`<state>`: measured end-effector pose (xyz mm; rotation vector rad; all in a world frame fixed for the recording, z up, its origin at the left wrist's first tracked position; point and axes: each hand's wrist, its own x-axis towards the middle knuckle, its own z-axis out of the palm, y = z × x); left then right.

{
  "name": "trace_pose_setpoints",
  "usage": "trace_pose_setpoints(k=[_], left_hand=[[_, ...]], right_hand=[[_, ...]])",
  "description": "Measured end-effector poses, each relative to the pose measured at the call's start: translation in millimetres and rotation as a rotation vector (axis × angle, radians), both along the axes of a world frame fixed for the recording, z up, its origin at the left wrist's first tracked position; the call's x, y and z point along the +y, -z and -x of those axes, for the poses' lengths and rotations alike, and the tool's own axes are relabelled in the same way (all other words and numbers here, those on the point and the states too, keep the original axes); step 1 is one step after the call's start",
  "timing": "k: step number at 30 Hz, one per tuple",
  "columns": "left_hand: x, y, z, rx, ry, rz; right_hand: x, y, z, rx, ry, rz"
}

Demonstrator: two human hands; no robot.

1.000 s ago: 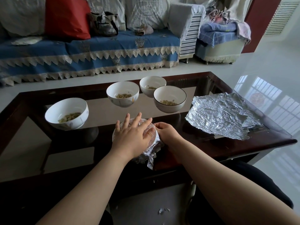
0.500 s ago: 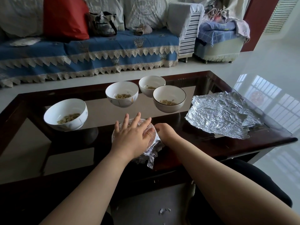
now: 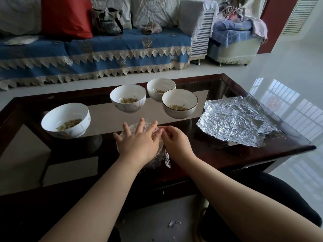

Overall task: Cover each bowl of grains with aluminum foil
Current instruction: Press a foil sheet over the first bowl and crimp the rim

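A foil-covered bowl point(image 3: 160, 158) stands near the front edge of the glass coffee table point(image 3: 288, 149). My left hand point(image 3: 139, 139) lies flat on its foil top with fingers spread. My right hand point(image 3: 172, 139) is at the bowl's right rim, its fingers curled on the foil there. Several uncovered white bowls of grains stand behind: one at the left point(image 3: 65, 120), one in the middle point(image 3: 128, 98), one at the back point(image 3: 160, 89), and a dark-rimmed one point(image 3: 179, 106). Loose crumpled foil sheets point(image 3: 234, 120) lie at the right.
A sofa with a blue cover point(image 3: 104, 49) and a red cushion point(image 3: 65, 16) stands behind the table. A small covered seat point(image 3: 234, 41) is at the back right. Foil scraps point(image 3: 173, 223) lie on the floor near my legs.
My right hand has slid up along the bowl's right rim toward the far side. My left hand stays pressed on the foil top.
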<state>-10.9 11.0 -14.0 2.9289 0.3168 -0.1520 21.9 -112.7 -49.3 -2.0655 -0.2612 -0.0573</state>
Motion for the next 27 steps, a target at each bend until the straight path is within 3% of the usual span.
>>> trace_pose_setpoints(k=[5,27], left_hand=[[10,-2,4,-0.053,0.14,-0.131],[11,10,5,-0.125,0.118,-0.057]], right_hand=[[1,3,0,-0.005,0.024,-0.042],[4,9,4,0.218,0.131,-0.349]])
